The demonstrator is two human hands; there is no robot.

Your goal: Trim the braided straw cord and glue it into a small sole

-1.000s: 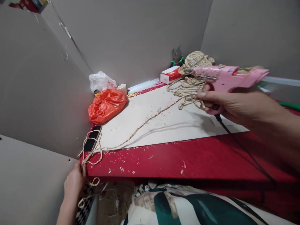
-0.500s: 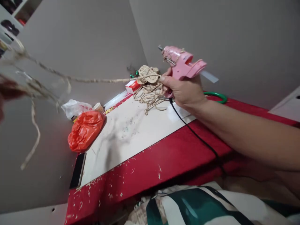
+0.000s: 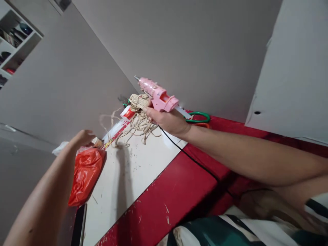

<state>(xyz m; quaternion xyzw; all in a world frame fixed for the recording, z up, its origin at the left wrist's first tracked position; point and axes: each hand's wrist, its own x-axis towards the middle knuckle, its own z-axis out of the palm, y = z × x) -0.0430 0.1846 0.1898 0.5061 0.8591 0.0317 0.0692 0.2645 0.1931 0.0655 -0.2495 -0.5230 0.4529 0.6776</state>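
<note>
My right hand (image 3: 166,120) is closed around the grip of a pink glue gun (image 3: 158,96), held above the far end of the table with its nozzle pointing up and left. Its black cord (image 3: 189,159) runs back across the red table (image 3: 179,194). Under the gun lies a tangle of jute twine (image 3: 139,124) with a woven twine piece (image 3: 136,101) on top. My left hand (image 3: 83,137) reaches out over the orange plastic bag (image 3: 85,172). A thin twine loop (image 3: 110,118) hangs in the air just beyond it. The left fingers are turned away from view.
A pale board (image 3: 123,181) covers the table's left part. A red and white box (image 3: 127,113), clear glue sticks (image 3: 115,129), a paper cup (image 3: 97,142) and a white bag (image 3: 59,149) sit along the wall. A green-handled scissors (image 3: 198,118) and a phone (image 3: 78,225) lie nearby.
The view has swung up and left. My left hand rose from the table's near corner with the twine, then came forward over the orange bag. The right hand keeps the glue gun raised.
</note>
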